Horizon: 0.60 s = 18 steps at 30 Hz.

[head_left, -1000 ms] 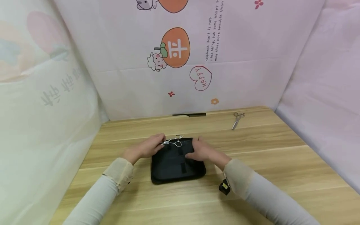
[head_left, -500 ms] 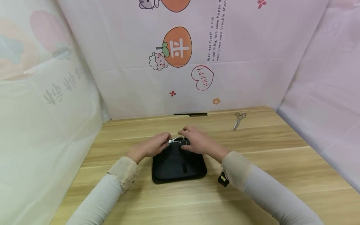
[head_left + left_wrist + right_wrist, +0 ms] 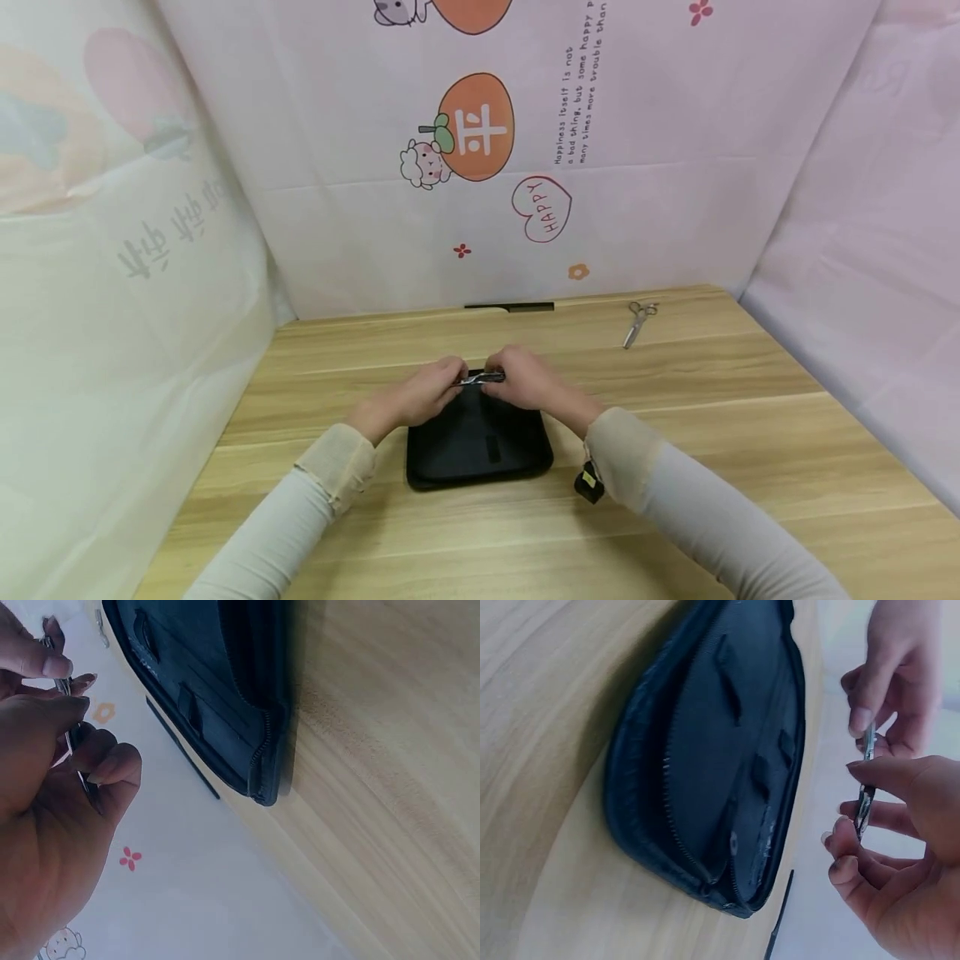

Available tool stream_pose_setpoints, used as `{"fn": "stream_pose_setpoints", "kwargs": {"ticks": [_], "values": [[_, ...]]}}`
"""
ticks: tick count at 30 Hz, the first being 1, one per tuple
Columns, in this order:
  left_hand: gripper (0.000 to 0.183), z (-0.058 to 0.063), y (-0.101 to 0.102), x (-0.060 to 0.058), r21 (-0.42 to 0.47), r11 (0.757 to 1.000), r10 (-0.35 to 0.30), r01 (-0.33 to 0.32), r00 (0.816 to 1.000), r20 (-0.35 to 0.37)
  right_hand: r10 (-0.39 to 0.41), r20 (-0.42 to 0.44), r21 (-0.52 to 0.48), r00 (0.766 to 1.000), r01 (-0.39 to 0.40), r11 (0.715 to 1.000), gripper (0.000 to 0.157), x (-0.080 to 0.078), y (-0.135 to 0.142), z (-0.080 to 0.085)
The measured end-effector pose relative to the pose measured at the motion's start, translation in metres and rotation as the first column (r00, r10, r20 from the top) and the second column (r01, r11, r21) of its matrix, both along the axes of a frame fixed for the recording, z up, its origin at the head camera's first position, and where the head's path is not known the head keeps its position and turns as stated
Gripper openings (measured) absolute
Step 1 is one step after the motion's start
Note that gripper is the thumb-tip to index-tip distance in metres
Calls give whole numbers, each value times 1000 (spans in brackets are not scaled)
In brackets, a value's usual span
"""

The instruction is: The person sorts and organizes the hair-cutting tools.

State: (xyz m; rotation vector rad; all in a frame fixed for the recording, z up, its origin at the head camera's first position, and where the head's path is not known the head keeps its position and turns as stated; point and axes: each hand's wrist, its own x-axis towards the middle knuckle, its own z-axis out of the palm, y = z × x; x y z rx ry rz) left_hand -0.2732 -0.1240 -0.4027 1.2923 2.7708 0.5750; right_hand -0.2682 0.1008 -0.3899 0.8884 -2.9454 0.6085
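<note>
A pair of silver scissors [image 3: 480, 379] hangs over the back edge of a black zip case [image 3: 461, 446], turned edge-on to the head camera. My left hand [image 3: 429, 390] pinches the blade end between thumb and fingers. At the handle end, my right hand [image 3: 527, 380] grips the finger rings, which its fingers mostly hide. The left wrist view shows the scissors [image 3: 73, 739] running between both hands, above the table. Beneath them the case [image 3: 735, 742] lies unzipped, its elastic loops and inner pocket showing in the right wrist view.
A second pair of scissors [image 3: 637, 323] lies at the back right of the wooden table [image 3: 712, 400]. Along the back edge is a black comb [image 3: 528, 307]. White printed sheets [image 3: 660, 208] stand around the table at the back and both sides.
My right hand has left the case's right side and taken hold of the scissors' handles. The scissors have turned from flat to edge-on. My left hand has shifted slightly right.
</note>
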Motion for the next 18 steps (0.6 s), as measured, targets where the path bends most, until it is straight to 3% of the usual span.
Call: {"fn": "stream_pose_setpoints", "kwargs": {"ticks": [5, 10, 14, 18], "values": [[23, -1, -1, 1, 9, 1000, 3, -3, 1000, 5, -26, 49, -44, 998, 28, 999, 17, -2, 3, 5], [55, -4, -17, 5, -68, 996, 57, -52, 996, 67, -51, -4, -45, 999, 51, 998, 19, -2, 14, -1], [83, -7, -36, 12, -149, 981, 147, -126, 979, 138, -69, -29, -51, 997, 67, 996, 19, -4, 26, -9], [101, -7, -51, 21, -178, 973, 185, -149, 962, 201, -71, -45, -52, 996, 69, 996, 18, -6, 37, -10]]}}
